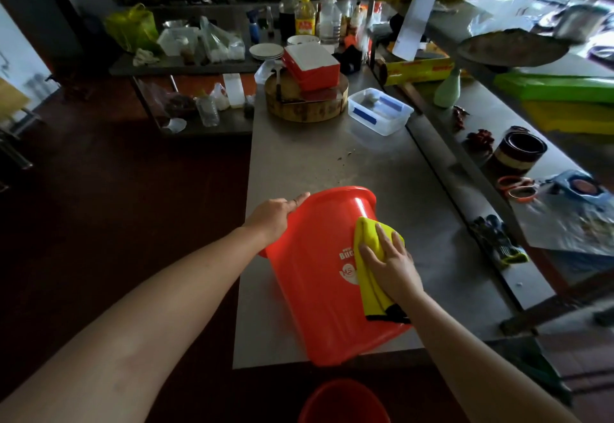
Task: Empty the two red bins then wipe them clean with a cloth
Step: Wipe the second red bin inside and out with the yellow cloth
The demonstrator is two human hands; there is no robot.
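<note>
two red buckets are in sight. nearest, down by my feet below the table edge, the near red bucket point(344, 401) shows only part of its top, so i cannot tell whether it is emptied or wiped. just past it, the tipped red bucket point(312, 299) lies on its side at the near end of the steel table point(332, 156), mouth pointing away from me. my left hand point(274, 216) grips its rim with curled fingers. my right hand point(390, 266) lies flat, fingers spread, pressing one yellow cloth point(370, 239) against the outer wall.

i judge this bucket emptied and its outside mid-wipe. its inside is hidden from me, and the other bucket probably remains.

farther along the table sit one clear plastic tub point(380, 110), one round wooden chopping block point(305, 103) with one red-and-white box point(312, 65) on it, one stack of white plates point(265, 51), and bottles too crowded to count.
</note>
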